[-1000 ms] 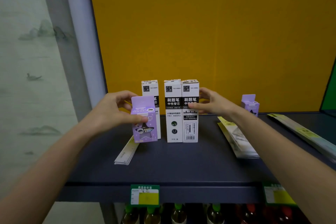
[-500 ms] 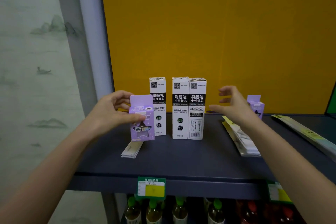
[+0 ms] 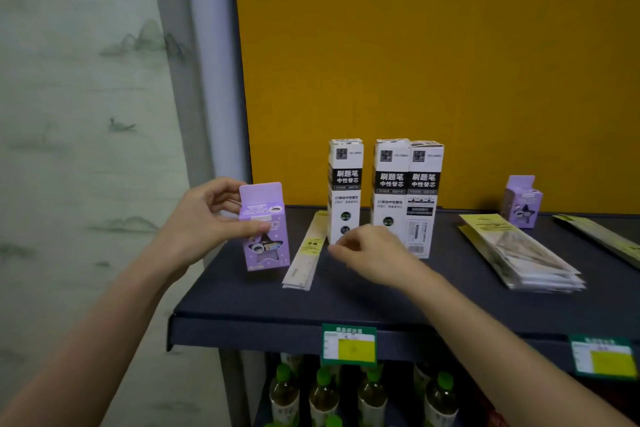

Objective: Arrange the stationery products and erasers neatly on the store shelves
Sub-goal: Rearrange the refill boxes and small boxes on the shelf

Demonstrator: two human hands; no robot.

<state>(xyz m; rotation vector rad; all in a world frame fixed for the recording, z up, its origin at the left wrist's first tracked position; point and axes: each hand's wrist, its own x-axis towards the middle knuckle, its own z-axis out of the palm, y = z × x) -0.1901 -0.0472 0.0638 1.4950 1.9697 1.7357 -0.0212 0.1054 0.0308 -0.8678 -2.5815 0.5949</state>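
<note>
My left hand (image 3: 204,222) grips a purple eraser box (image 3: 265,229) with a star window, holding it upright over the left end of the dark shelf (image 3: 346,298). My right hand (image 3: 370,253) hovers low in front of the white refill boxes, empty, its loosely bent, blurred fingers pointing at a long flat ruler pack (image 3: 304,253) lying on the shelf. Three tall white pen-refill boxes stand upright: one alone (image 3: 344,191), then two touching (image 3: 391,180) (image 3: 425,198). A second purple eraser box (image 3: 523,201) stands at the back right.
A stack of flat clear packs (image 3: 519,250) lies right of the white boxes, with another long pack (image 3: 602,239) at the far right. Green-yellow price tags (image 3: 349,345) (image 3: 602,355) hang on the shelf's front edge. Bottles (image 3: 322,392) fill the shelf below. A yellow panel backs the shelf.
My right hand let go of the white boxes, drew back right, then dropped down and left in front of them. My left hand carried the purple box left, uncovering the ruler pack.
</note>
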